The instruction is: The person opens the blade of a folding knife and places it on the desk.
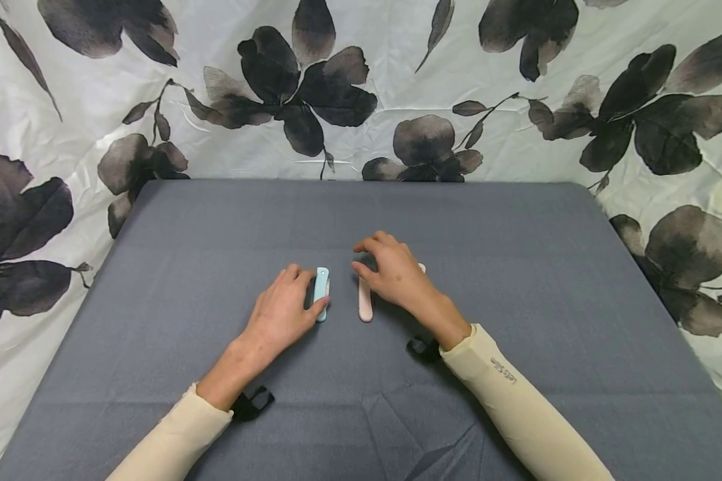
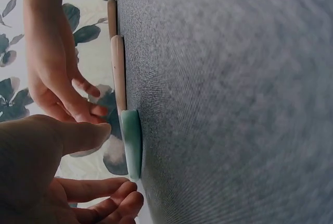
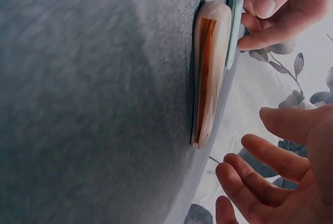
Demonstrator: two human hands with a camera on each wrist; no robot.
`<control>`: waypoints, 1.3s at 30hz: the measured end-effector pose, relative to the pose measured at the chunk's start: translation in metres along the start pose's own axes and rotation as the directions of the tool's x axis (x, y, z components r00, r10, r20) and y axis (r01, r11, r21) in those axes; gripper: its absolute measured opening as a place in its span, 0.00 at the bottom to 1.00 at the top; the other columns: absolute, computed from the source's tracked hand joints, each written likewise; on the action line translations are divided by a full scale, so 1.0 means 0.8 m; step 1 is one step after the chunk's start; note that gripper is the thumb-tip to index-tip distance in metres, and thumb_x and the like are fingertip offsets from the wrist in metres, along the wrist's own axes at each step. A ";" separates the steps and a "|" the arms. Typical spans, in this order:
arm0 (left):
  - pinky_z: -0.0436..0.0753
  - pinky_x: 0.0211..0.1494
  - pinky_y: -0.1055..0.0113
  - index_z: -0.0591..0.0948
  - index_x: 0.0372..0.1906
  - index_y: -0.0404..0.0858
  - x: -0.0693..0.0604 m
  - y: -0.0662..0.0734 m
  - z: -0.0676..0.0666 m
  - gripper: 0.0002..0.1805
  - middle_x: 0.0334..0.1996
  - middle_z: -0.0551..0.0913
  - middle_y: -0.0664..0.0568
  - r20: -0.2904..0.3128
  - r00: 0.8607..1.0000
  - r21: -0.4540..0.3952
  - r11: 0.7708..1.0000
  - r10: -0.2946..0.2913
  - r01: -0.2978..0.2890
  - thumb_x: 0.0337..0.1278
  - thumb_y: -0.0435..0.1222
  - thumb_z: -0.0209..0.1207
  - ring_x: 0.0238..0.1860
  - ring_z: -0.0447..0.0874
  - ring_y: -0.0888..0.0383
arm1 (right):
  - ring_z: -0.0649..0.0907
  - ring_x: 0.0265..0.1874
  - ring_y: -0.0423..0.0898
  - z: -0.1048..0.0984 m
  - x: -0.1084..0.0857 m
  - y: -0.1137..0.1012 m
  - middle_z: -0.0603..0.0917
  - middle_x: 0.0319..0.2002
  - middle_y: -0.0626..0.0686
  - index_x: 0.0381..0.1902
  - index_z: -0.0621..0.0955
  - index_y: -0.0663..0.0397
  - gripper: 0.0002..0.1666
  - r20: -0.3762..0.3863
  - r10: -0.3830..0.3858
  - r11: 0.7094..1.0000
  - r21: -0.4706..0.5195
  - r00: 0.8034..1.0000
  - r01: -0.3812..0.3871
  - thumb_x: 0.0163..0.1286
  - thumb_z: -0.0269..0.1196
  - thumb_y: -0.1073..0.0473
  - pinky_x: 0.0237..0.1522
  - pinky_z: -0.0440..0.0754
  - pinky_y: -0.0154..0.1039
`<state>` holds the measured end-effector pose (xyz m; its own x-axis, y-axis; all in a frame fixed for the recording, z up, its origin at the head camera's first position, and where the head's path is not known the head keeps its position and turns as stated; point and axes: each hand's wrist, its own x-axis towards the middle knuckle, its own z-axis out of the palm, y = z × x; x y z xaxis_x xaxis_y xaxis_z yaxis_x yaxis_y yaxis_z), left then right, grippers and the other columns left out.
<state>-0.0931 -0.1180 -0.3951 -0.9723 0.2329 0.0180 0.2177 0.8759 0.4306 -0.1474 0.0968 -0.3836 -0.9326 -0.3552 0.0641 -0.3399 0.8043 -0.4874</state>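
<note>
A slim mint-blue thing (image 1: pixel 321 280) with rounded ends and a small hole near its far end, like a closed folding knife, lies lengthwise on the grey cloth. My left hand (image 1: pixel 283 310) spans it with thumb and fingers apart, fingertips close to it; whether they touch it I cannot tell. To its right lies a similar pale pink thing (image 1: pixel 366 304), its far part hidden in the head view. An orange-brown strip shows along the pink thing's side (image 3: pixel 210 73) in the right wrist view. Above it hovers my right hand (image 1: pixel 397 270), fingers loosely bent, holding nothing.
Beyond the right hand, the pale end of a third slim thing (image 1: pixel 422 267) peeks out. Grey cloth (image 1: pixel 493 234) covers the table, with creases near the front. White fabric with dark flowers (image 1: pixel 397 87) hangs behind and beside it. Both wrists carry black camera mounts.
</note>
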 end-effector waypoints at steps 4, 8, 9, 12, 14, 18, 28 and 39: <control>0.80 0.37 0.58 0.79 0.66 0.31 0.000 0.002 0.001 0.33 0.46 0.79 0.44 0.006 1.000 0.001 1.000 0.001 -0.001 0.63 0.46 0.71 0.38 0.76 0.52 | 0.81 0.53 0.53 0.002 0.005 -0.004 0.83 0.54 0.55 0.60 0.84 0.53 0.20 0.020 -0.002 1.000 0.000 1.000 0.002 0.76 0.65 0.51 0.60 0.76 0.55; 0.80 0.38 0.58 0.78 0.66 0.30 -0.001 0.004 0.001 0.34 0.46 0.79 0.43 0.012 1.000 0.002 1.000 0.002 -0.002 0.63 0.47 0.71 0.39 0.76 0.52 | 0.82 0.53 0.53 0.004 0.009 -0.008 0.83 0.53 0.55 0.60 0.85 0.53 0.19 0.032 0.004 1.000 0.002 0.999 -0.004 0.76 0.65 0.51 0.60 0.77 0.54; 0.80 0.38 0.58 0.78 0.66 0.30 0.000 0.004 0.001 0.34 0.46 0.79 0.43 0.013 1.000 0.002 1.000 0.004 -0.004 0.63 0.47 0.71 0.39 0.76 0.52 | 0.82 0.52 0.53 0.004 0.010 -0.008 0.83 0.53 0.55 0.59 0.85 0.52 0.19 0.033 0.005 1.000 0.005 0.999 -0.005 0.76 0.66 0.51 0.60 0.77 0.54; 0.80 0.38 0.58 0.77 0.67 0.30 -0.001 0.003 0.002 0.35 0.45 0.79 0.44 0.018 1.000 0.001 1.000 0.002 -0.002 0.62 0.47 0.71 0.39 0.76 0.52 | 0.82 0.52 0.52 0.007 0.012 -0.011 0.83 0.53 0.54 0.59 0.85 0.52 0.19 0.034 0.003 1.000 0.008 0.999 -0.004 0.75 0.66 0.52 0.59 0.77 0.53; 0.80 0.39 0.58 0.77 0.67 0.30 -0.001 0.003 0.002 0.36 0.45 0.79 0.44 0.022 1.000 -0.001 1.000 0.001 -0.001 0.62 0.47 0.72 0.39 0.76 0.53 | 0.82 0.52 0.52 0.008 0.013 -0.014 0.83 0.53 0.54 0.59 0.85 0.52 0.19 0.039 0.003 1.000 0.010 0.999 -0.003 0.75 0.66 0.52 0.60 0.77 0.53; 0.80 0.39 0.58 0.75 0.69 0.29 -0.001 0.002 0.003 0.38 0.44 0.79 0.45 0.028 1.000 -0.003 1.000 -0.003 0.003 0.61 0.47 0.72 0.39 0.76 0.53 | 0.81 0.53 0.52 0.010 0.014 -0.019 0.83 0.54 0.54 0.59 0.85 0.51 0.19 0.056 -0.001 1.000 0.005 0.998 0.000 0.76 0.66 0.52 0.61 0.77 0.53; 0.81 0.38 0.58 0.73 0.71 0.29 -0.001 0.002 0.002 0.40 0.45 0.80 0.44 0.047 0.999 -0.025 1.000 -0.018 0.019 0.60 0.46 0.73 0.39 0.77 0.53 | 0.82 0.55 0.52 0.018 0.023 -0.024 0.84 0.55 0.54 0.59 0.86 0.51 0.18 0.076 -0.010 1.000 0.010 0.997 0.009 0.75 0.66 0.52 0.62 0.76 0.54; 0.80 0.38 0.59 0.71 0.74 0.31 0.000 -0.002 -0.002 0.45 0.44 0.79 0.45 0.078 0.997 -0.040 0.999 -0.012 0.015 0.58 0.48 0.75 0.38 0.77 0.54 | 0.82 0.50 0.50 0.030 0.039 -0.030 0.85 0.50 0.52 0.58 0.86 0.49 0.18 0.114 0.006 1.000 -0.005 0.993 -0.006 0.76 0.66 0.50 0.58 0.77 0.52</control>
<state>-0.0939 -0.1201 -0.3946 -0.9654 0.2544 -0.0577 0.1991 0.8616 0.4669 -0.1655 0.0551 -0.3904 -0.9147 -0.4023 -0.0388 -0.3351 0.8085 -0.4837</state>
